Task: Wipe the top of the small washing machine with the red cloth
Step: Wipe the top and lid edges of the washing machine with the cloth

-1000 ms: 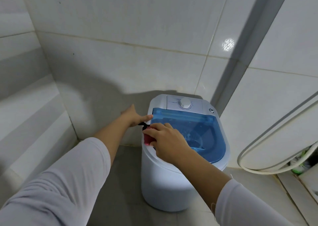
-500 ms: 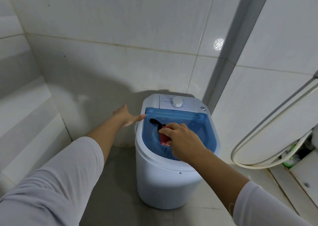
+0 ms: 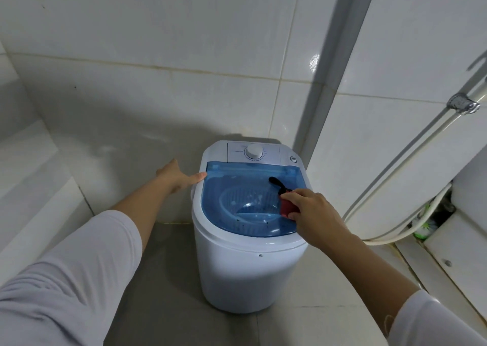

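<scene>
- The white tiled wall (image 3: 158, 56) formed the backdrop, meeting a second tiled wall at a corner behind the machine.
- The grey tiled floor (image 3: 163, 280) carried the machine.
- The small white plastic washing machine (image 3: 245, 280), barrel-shaped, stood upright on the floor close to the wall corner.
- The translucent blue plastic lid (image 3: 237, 187) lay shut across most of the machine's top; a ribbed inner tub showed through it.
- The white control panel (image 3: 237, 152) ran along the far edge of the top, behind the lid, with a round white dial (image 3: 254, 152) at its middle.
- The white flexible hose (image 3: 395, 214) looped down the right-hand wall, well apart from the machine, and was fixed higher up by a metal clamp (image 3: 462, 104).
- The left hand (image 3: 176, 177), at the end of a white sleeve (image 3: 66, 280), rested with fingers extended and relaxed against the far-left edge of the machine's top, a fingertip touching the lid's far-left corner. It held nothing.
- The right hand (image 3: 313, 211) was curled around the red cloth (image 3: 287, 207), gripping it bunched against the lid near its right edge.
- The red cloth lay in contact with the lid surface, mostly hidden under the fingers.
- A black strip (image 3: 276, 183) extended from the cloth toward the far edge of the lid; whether it formed part of the cloth could not be determined.
</scene>
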Demonstrator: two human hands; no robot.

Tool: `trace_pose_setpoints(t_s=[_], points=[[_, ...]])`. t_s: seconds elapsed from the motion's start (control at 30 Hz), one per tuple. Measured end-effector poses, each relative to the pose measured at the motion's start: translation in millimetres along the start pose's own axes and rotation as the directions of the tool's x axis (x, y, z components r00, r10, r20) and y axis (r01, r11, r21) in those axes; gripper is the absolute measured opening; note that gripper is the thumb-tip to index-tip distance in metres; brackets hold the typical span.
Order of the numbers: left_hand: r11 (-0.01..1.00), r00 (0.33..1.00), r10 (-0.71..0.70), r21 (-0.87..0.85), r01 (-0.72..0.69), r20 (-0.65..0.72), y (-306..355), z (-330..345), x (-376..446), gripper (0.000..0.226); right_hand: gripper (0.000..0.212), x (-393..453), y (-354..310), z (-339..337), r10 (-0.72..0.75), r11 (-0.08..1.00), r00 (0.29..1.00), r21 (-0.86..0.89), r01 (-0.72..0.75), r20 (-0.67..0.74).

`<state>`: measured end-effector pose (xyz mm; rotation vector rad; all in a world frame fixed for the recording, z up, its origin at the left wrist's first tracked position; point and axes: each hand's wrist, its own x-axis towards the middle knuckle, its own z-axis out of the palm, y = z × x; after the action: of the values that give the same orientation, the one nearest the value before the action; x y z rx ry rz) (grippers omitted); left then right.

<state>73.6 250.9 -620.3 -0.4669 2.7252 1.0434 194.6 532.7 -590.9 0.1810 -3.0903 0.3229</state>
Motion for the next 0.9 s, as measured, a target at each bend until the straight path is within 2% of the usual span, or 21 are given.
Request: trace_pose_setpoints(t_s=[0.27, 0.43, 0.57, 0.63, 0.73, 0.9], points=[[1.000, 0.999, 0.012, 0.019, -0.011, -0.043, 3, 2, -8, 0.106, 0.045, -16, 16, -4, 0.126, 0.988, 0.992, 0.091, -0.124, -0.017], [1.000, 0.996, 0.024, 0.003, -0.024, -0.088, 9, 5, -19, 0.096, 0.039, -20, 21, -13, 0.163, 0.985, 0.986, 0.059, -0.165, 0.029], [0.997, 0.999, 0.045, -0.059, -0.047, -0.025, 9, 4, -22, 0.106, 0.038, -19, 17, -29, 0.168, 0.986, 0.985, 0.017, -0.168, 0.027], [0.996, 0.999, 0.042, -0.077, -0.042, 0.001, 6, 6, -22, 0.109, 0.043, -19, 4, -34, 0.130, 0.991, 0.992, 0.032, -0.130, 0.009], [0.998, 0.999, 0.043, -0.054, -0.043, 0.006, 5, 7, -22, 0.109, 0.048, -17, -28, -36, -0.015, 0.997, 1.000, 0.075, 0.015, 0.000], [0.997, 0.998, 0.068, -0.021, -0.068, -0.002, 5, 5, -19, 0.110, 0.049, -10, -91, -25, -0.243, 0.965, 0.970, 0.098, 0.243, -0.009]])
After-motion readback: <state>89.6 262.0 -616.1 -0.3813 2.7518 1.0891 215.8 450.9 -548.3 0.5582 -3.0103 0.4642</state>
